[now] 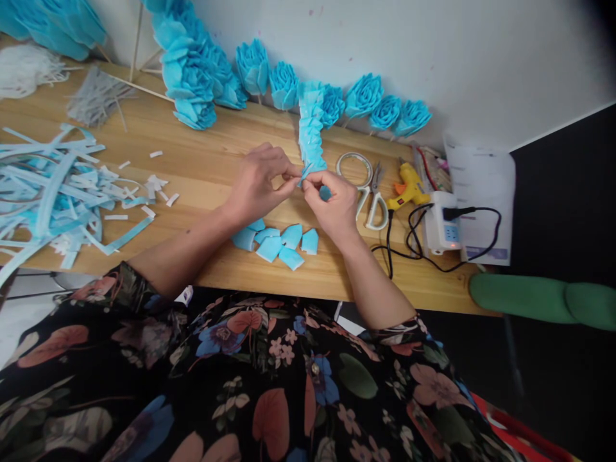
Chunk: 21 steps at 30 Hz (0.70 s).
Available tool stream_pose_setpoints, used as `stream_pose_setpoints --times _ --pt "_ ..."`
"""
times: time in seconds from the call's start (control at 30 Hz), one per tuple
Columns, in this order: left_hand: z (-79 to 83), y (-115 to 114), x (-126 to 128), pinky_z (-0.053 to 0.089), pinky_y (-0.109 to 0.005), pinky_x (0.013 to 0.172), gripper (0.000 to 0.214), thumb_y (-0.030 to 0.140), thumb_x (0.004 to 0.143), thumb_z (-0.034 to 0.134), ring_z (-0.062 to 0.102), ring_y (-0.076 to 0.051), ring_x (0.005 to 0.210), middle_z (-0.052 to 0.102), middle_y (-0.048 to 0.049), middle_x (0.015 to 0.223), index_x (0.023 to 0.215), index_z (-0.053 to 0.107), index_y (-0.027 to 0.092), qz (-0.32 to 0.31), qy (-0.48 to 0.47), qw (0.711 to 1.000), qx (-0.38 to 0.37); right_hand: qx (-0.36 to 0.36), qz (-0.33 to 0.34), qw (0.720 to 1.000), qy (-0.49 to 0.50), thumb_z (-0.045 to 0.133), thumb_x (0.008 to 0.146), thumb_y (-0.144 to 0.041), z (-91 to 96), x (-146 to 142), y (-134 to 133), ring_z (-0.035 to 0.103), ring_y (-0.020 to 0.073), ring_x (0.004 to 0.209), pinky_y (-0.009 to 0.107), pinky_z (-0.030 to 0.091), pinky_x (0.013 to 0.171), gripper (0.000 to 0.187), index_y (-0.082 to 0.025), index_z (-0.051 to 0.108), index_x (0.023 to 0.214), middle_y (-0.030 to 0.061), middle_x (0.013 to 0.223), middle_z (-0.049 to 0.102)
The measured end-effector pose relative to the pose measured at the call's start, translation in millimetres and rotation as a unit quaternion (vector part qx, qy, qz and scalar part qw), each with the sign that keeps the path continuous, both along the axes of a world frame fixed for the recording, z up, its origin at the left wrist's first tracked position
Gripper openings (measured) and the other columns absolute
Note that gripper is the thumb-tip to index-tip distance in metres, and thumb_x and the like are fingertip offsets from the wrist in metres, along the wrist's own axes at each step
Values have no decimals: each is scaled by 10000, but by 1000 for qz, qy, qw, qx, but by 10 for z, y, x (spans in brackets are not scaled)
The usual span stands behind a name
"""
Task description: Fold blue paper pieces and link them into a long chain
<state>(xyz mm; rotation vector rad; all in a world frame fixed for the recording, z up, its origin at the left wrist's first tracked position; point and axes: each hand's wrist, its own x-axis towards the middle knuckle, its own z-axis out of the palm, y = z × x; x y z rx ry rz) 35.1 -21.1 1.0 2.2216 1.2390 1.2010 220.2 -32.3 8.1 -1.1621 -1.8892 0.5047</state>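
Note:
Both hands meet over the middle of the table at the near end of a blue pleated strip (312, 131), which stretches away toward the wall. My left hand (262, 183) pinches its edge between thumb and fingertips. Right beside it, my right hand (334, 200) is closed in a pinch on the same end. A bit of blue material shows inside the curl of my right fingers. Cut blue petal pieces (279, 244) lie in a loose group between my forearms, close to the table's front edge.
Blue flowers (283, 85) line the wall. To the right lie a tape roll (355, 168), scissors (373, 199), a yellow glue gun (409, 185) and a power strip (443, 221) with a black cord. Blue-white strip scraps (52, 186) and grey sticks (99, 96) cover the left side.

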Motion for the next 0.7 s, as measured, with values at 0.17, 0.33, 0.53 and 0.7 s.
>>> stream_pose_setpoints --times 0.17,0.33,0.53,0.7 --pt "-41 3 21 494 -427 937 114 347 865 720 634 -248 918 659 -51 810 854 681 240 5 -16 1000 -18 27 0 999 -22 589 873 -216 -19 0 6 598 173 737 352 465 807 148 -236 625 731 6 724 663" --pt "-77 -2 43 485 -426 934 120 330 854 720 620 -238 879 631 -43 778 831 657 230 1 -19 1000 -22 44 -5 998 -55 585 882 -227 -43 -4 6 597 181 740 373 455 836 180 -243 594 703 6 703 652" --pt "-69 -12 47 485 -418 916 83 298 849 698 611 -229 859 608 -36 760 804 650 248 -5 -29 999 -35 45 -7 997 -62 578 868 -216 -39 -9 1 600 188 738 380 449 841 174 -246 580 697 6 686 647" --pt "-50 -12 34 501 -401 876 64 308 834 700 610 -224 846 599 -31 736 833 680 248 -10 -47 998 -46 38 -10 998 -57 577 871 -226 -36 -9 -1 602 185 738 375 451 834 159 -247 595 714 3 699 656"
